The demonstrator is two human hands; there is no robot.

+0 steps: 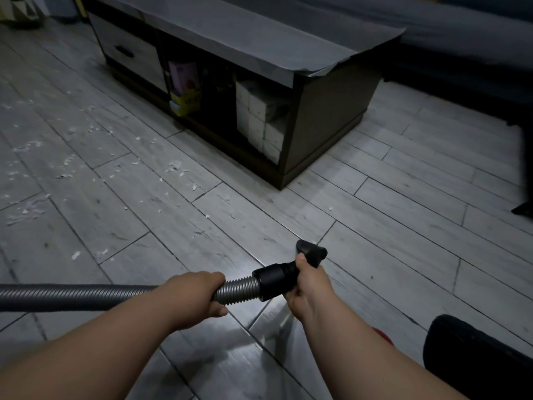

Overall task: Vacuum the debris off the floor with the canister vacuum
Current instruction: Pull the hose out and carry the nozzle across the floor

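A grey ribbed vacuum hose [75, 294] runs in from the left edge across the lower middle. My left hand [199, 295] grips the hose just behind its black cuff [274, 281]. My right hand [310, 287] grips the black cuff and the base of the black nozzle [311, 252], which points away from me above the floor. White debris flecks [173, 167] lie scattered over the grey plank floor [403, 226] to the left and centre. The canister itself is out of view.
A dark low table [259, 44] with a grey cover stands ahead, with a drawer [127, 51] and open shelves holding boxes [184, 88] and white packs [259, 122]. A dark sofa [461, 39] is at the back right. A black object [476, 359] sits at the bottom right.
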